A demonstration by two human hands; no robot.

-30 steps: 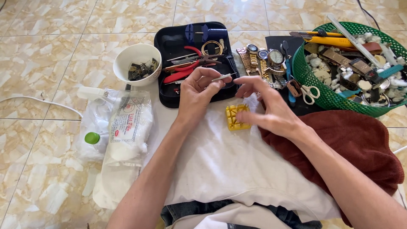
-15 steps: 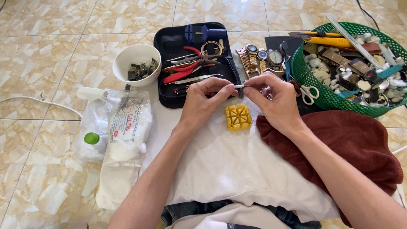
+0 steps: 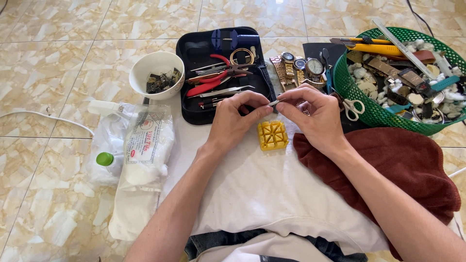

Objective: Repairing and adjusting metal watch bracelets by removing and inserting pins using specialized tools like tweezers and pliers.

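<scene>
My left hand (image 3: 238,121) and my right hand (image 3: 313,116) meet fingertip to fingertip above a white cloth (image 3: 262,189). Between them they pinch a small silver metal piece (image 3: 273,103); its exact kind is too small to tell. Just below the fingers a yellow square plastic holder block (image 3: 272,135) lies on the cloth. An open black tool case (image 3: 194,104) with red-handled pliers (image 3: 206,82), tweezers and screwdrivers sits just beyond my left hand.
A white bowl (image 3: 156,73) of small dark parts stands at the left. A green basket (image 3: 369,109) of watch parts and tools is at the right, scissors (image 3: 353,106) beside it. Several watches (image 3: 301,65) lie behind my hands. A maroon towel (image 3: 403,165), plastic bags and a green-capped bottle (image 3: 105,159) lie nearby.
Both hands lifted off the yellow block and moved a little away from me, bringing the small metal piece up between the fingertips. The block now lies uncovered.
</scene>
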